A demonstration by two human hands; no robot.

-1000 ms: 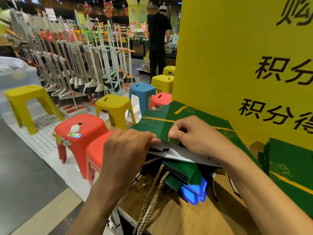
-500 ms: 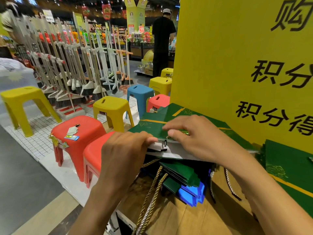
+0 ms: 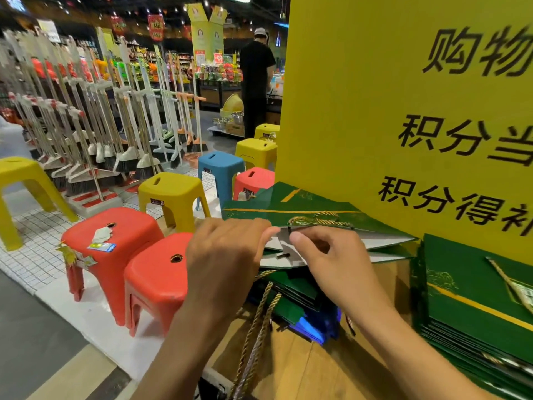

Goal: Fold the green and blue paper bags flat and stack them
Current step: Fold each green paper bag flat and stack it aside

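Head view: your left hand (image 3: 227, 261) and right hand (image 3: 331, 264) each pinched the near rim of one green paper bag (image 3: 302, 209), which lay away from your fingertips toward 1 o'clock. Its mouth gaped slightly, grey inside; I couldn't tell its contents. At 6 o'clock beneath it, folded green bags (image 3: 294, 287) overlay blue bags (image 3: 313, 327) on the desk (image 3: 300, 370), too overlapped to count. One flat green stack (image 3: 476, 301) sat at 3 o'clock.

1. There is a single view, from a wide-angle camera worn on the person's head, facing forward and tilted down.
2. It sits close above the left hand (image 3: 222, 264), the right hand (image 3: 331, 264) and the green paper bag (image 3: 288, 210) they grip at mid-frame.
3. A yellow sign (image 3: 375, 111) looms near on the right, and a shop aisle recedes on the upper left.
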